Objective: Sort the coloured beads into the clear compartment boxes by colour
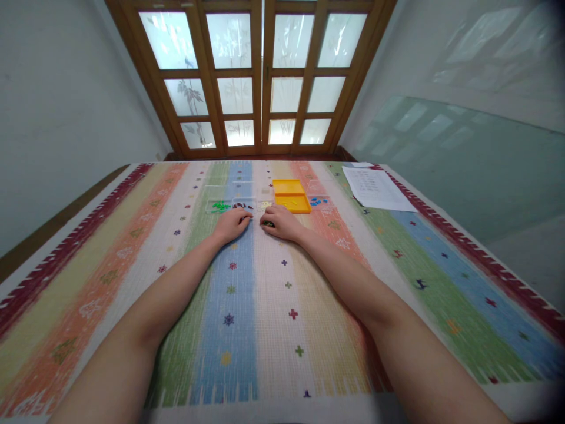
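My left hand rests on the cloth in front of the clear boxes, its thumb and fingers drawn together. Whatever it may hold is too small to tell. Close by, my right hand is curled with the fingertips facing left. Something small, dark and greenish shows under its fingers; its kind cannot be made out. Just beyond the hands are green pieces, dark red pieces and pale pieces in clear boxes. An opened yellow box with yellow pieces lies behind my right hand, and blue pieces sit right of it.
A striped, patterned tablecloth covers the table. Printed white sheets lie at the far right. Past the far edge stand wooden doors with glass panes, with walls on both sides.
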Demonstrator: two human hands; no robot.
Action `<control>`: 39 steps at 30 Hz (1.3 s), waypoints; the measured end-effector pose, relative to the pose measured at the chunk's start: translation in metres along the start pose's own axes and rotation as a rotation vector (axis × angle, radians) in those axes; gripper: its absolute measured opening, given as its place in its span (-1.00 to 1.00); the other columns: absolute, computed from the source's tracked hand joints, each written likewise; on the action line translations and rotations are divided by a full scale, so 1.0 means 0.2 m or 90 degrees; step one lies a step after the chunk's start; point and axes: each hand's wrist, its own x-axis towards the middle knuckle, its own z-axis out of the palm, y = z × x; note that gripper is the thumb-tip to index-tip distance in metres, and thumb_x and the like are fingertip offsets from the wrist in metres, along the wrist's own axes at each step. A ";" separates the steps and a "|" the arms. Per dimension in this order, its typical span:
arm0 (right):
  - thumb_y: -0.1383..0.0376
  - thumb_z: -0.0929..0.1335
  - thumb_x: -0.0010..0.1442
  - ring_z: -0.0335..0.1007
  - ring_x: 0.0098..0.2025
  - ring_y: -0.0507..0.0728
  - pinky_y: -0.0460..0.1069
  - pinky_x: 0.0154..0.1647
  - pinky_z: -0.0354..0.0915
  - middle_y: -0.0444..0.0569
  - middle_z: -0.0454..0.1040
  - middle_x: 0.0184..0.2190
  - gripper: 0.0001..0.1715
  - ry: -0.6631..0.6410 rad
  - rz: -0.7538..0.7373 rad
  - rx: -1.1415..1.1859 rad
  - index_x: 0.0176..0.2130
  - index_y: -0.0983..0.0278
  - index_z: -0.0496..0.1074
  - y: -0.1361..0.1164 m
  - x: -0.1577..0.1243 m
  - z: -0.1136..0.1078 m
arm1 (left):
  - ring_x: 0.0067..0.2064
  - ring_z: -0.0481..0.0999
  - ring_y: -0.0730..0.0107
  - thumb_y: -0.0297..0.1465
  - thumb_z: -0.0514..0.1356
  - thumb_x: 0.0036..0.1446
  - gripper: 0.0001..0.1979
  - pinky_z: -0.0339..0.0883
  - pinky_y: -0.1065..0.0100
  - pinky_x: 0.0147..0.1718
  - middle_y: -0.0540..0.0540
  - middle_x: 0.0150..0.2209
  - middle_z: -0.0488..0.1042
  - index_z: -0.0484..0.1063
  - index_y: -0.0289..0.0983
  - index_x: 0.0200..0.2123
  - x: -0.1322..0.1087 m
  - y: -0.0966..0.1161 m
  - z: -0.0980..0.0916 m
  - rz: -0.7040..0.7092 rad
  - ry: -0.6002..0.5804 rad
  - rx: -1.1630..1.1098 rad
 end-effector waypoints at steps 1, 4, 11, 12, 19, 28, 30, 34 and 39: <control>0.24 0.40 0.37 0.31 -0.09 0.25 0.08 -0.05 0.15 0.05 0.49 -0.17 -0.84 -0.002 -0.009 -0.011 -0.12 0.21 0.59 -0.01 0.00 0.00 | -0.12 0.56 0.20 -0.33 0.12 0.38 -0.73 0.40 0.21 -0.07 -0.12 -0.14 0.61 0.63 -0.20 -0.07 0.00 0.00 0.00 0.002 0.001 0.003; 0.27 0.38 0.38 0.28 -0.09 0.25 0.09 -0.05 0.13 0.05 0.47 -0.18 -0.86 -0.008 -0.029 -0.036 -0.14 0.20 0.58 -0.01 0.01 0.00 | -0.12 0.56 0.19 -0.32 0.11 0.38 -0.72 0.40 0.21 -0.08 -0.12 -0.15 0.62 0.63 -0.19 -0.09 0.00 0.01 0.01 0.004 -0.004 0.010; 0.25 0.37 0.40 0.28 -0.08 0.25 0.08 -0.06 0.12 0.04 0.47 -0.18 -0.86 -0.001 -0.024 -0.049 -0.14 0.21 0.56 0.00 0.01 0.01 | -0.11 0.57 0.19 -0.33 0.11 0.37 -0.72 0.42 0.21 -0.05 -0.12 -0.14 0.63 0.64 -0.19 -0.08 0.00 0.01 0.01 0.002 -0.003 -0.003; 0.24 0.38 0.39 0.28 -0.08 0.25 0.08 -0.07 0.13 0.04 0.47 -0.18 -0.86 -0.002 -0.020 -0.050 -0.15 0.21 0.55 0.00 0.01 0.01 | -0.10 0.57 0.19 -0.33 0.11 0.37 -0.72 0.42 0.21 -0.05 -0.12 -0.14 0.63 0.64 -0.19 -0.08 0.00 0.00 0.02 0.001 -0.003 -0.002; 0.30 0.42 0.29 0.29 -0.06 0.26 0.09 -0.05 0.15 0.05 0.48 -0.16 -0.88 -0.006 0.008 -0.058 -0.13 0.22 0.54 0.01 0.00 0.01 | -0.11 0.57 0.19 -0.33 0.11 0.37 -0.72 0.41 0.20 -0.06 -0.12 -0.14 0.63 0.64 -0.21 -0.09 0.00 0.00 0.02 0.003 -0.002 -0.004; 0.36 0.37 0.30 0.32 -0.11 0.22 0.06 -0.06 0.19 0.03 0.48 -0.22 -0.94 0.052 0.029 0.037 -0.22 0.23 0.48 -0.01 0.01 0.01 | -0.10 0.57 0.17 -0.32 0.11 0.37 -0.72 0.41 0.19 -0.05 -0.13 -0.15 0.63 0.64 -0.20 -0.08 0.00 0.01 0.01 0.002 -0.010 0.003; 0.37 0.36 0.29 0.33 -0.15 0.19 0.03 -0.10 0.19 -0.01 0.48 -0.25 -0.95 0.090 0.074 0.095 -0.24 0.23 0.45 0.00 0.01 0.01 | -0.10 0.57 0.17 -0.32 0.11 0.38 -0.71 0.41 0.19 -0.04 -0.12 -0.14 0.63 0.64 -0.19 -0.08 0.00 0.01 0.01 0.003 -0.011 0.004; 0.39 0.37 0.23 0.30 -0.29 0.14 -0.01 -0.24 0.16 -0.08 0.44 -0.35 -0.93 0.156 0.186 0.144 -0.29 0.22 0.39 0.04 0.00 0.02 | -0.10 0.57 0.18 -0.32 0.10 0.38 -0.71 0.41 0.18 -0.05 -0.12 -0.12 0.63 0.63 -0.20 -0.09 0.00 0.02 0.00 0.007 -0.011 -0.001; 0.44 0.34 0.18 0.37 -0.21 0.18 0.03 -0.13 0.24 -0.04 0.50 -0.28 -0.85 0.222 0.202 0.142 -0.25 0.22 0.44 0.08 0.00 0.03 | -0.09 0.57 0.17 -0.31 0.09 0.39 -0.70 0.41 0.18 -0.04 -0.13 -0.12 0.63 0.63 -0.20 -0.08 0.00 0.02 0.00 0.008 -0.014 -0.004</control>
